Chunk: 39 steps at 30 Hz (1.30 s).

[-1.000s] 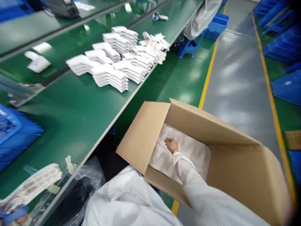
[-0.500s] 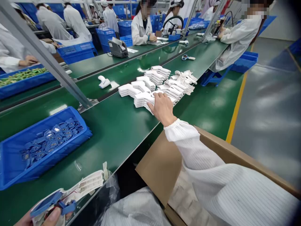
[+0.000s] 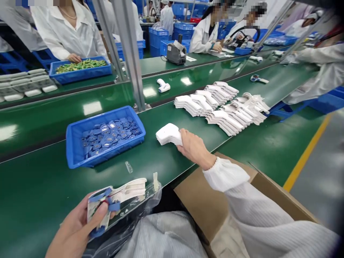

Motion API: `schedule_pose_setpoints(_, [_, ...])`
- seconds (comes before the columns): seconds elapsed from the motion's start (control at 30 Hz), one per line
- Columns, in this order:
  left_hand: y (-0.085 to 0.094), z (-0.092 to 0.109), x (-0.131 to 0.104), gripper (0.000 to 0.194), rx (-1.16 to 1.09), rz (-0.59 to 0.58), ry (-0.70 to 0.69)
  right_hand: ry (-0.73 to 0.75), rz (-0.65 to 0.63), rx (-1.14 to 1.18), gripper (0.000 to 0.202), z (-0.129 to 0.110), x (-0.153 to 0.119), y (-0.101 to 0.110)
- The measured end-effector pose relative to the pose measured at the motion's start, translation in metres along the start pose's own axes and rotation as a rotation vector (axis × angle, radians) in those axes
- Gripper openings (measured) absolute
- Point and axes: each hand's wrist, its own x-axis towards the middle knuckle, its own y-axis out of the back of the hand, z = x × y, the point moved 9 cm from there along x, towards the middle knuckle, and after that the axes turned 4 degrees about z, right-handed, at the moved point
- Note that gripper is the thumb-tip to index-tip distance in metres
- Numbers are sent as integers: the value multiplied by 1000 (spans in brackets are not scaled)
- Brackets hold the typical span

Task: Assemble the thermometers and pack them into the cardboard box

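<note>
My left hand (image 3: 76, 225) grips an opened thermometer-gun housing half (image 3: 131, 190) at the lower left, its hollow side facing up. Blue parts and thin wires sit inside it, and my thumb presses on them. My right hand (image 3: 195, 148) is closed around the handle of a white gun-shaped shell half (image 3: 168, 134), held over the green bench with its smooth outside up. Beyond that hand lie nested stacks of similar white shell halves (image 3: 192, 104), with further stacks (image 3: 228, 118) nearer the bench edge.
A blue bin (image 3: 107, 157) of round blue parts stands at left on the green bench (image 3: 153, 165). An open cardboard box (image 3: 201, 193) is below the edge at my right. A metal post (image 3: 131, 53) rises behind the bin. Co-workers sit across and to the right.
My right hand has lifted a shell half off the stacks and brought it left, towards me. The view has turned left, and my left hand with its housing shows more fully.
</note>
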Motion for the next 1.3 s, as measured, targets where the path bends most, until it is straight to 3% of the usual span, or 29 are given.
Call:
schedule_pose_setpoints(0.1, [-3, 9, 4, 61, -15, -97, -83, 104, 32, 49, 41, -36, -7, -6])
schedule_pose_setpoints(0.23, [-1, 22, 8, 47, -33, -206, -267, 84, 168, 71, 44, -29, -7, -5])
schedule_pose_setpoints(0.33, [6, 23, 13, 37, -151, -246, -294, 52, 304, 69, 47, -24, -13, 14])
schedule_pose_setpoints(0.4, [9, 19, 16, 37, -208, -272, -275, 90, 373, 146, 47, -38, -29, 34])
schedule_pose_setpoints(0.53, [13, 6, 22, 49, -290, -327, -220, 418, 426, 289, 38, -117, -77, 63])
schedule_pose_setpoints(0.67, [20, 6, 23, 50, -332, -322, -290, 725, 379, 289, 22, -199, -114, 55])
schedule_pose_setpoints(0.77, [21, 10, 21, 50, -291, -341, -337, 827, 374, 277, 19, -234, -126, 43])
schedule_pose_setpoints(0.83, [23, 8, 22, 51, -201, -305, -350, 822, 369, 284, 24, -244, -125, 38])
schedule_pose_setpoints(0.9, [27, 6, 24, 46, -113, -239, -380, 761, 272, 327, 34, -245, -115, 29])
schedule_pose_setpoints(1.0, [29, 8, 21, 42, -62, -230, -470, 624, -131, 498, 34, -234, -97, 0])
schedule_pose_setpoints(1.07, [30, 10, 18, 41, -14, -237, -520, 573, -314, 674, 26, -230, -92, -8])
schedule_pose_setpoints(1.1, [32, 11, 17, 40, 25, -221, -537, 564, -329, 776, 24, -231, -89, -4])
schedule_pose_setpoints(1.17, [37, 15, 15, 37, 100, -152, -557, 536, -241, 967, 25, -238, -82, 11])
schedule_pose_setpoints(1.3, [42, 35, 8, 34, 93, -55, -652, 375, 95, 1000, 34, -268, -74, 33])
